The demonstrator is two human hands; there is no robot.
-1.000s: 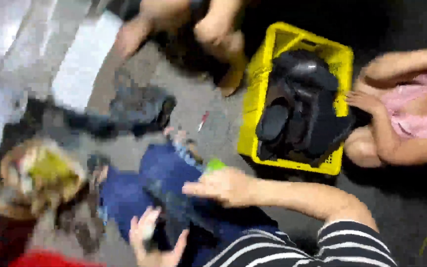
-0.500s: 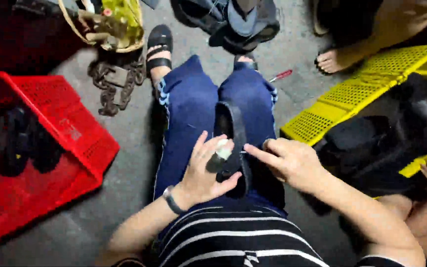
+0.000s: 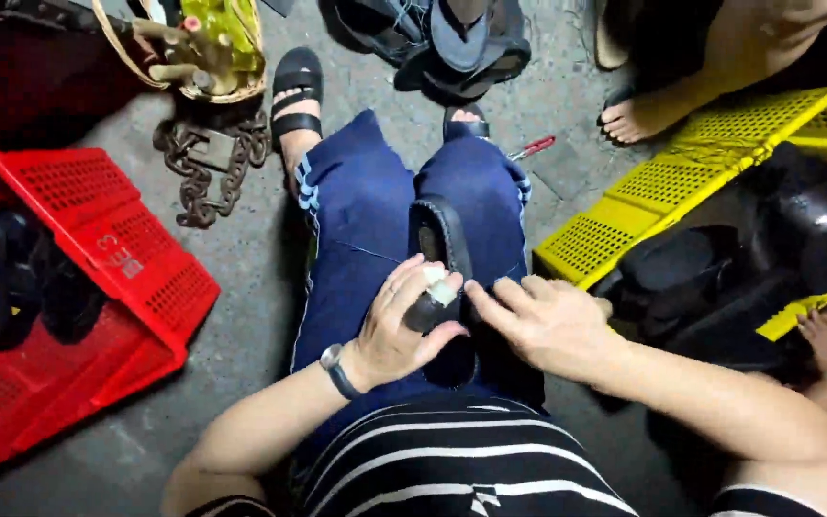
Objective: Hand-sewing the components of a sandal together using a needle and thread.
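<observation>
A black shoe point(image 3: 440, 239) lies sole up between my knees on my blue jeans. My left hand point(image 3: 404, 321), with a watch on its wrist and tape on one finger, grips the near end of the shoe. My right hand point(image 3: 543, 321) rests beside it, fingertips touching the shoe's edge near the left hand's fingers. What the right fingers pinch, if anything, is hidden.
A red crate point(image 3: 145, 278) with dark shoes stands at my left. A yellow crate point(image 3: 624, 211) full of black shoes stands at my right. A rusty chain point(image 3: 208, 168), a woven basket point(image 3: 212, 48), loose sandals point(image 3: 461, 38), a red-handled tool point(image 3: 531, 147) and another person's foot point(image 3: 629, 120) lie ahead.
One second ago the view swung blurred over the yellow crate and other people. Since half a second ago both hands stay on the black shoe, barely shifted.
</observation>
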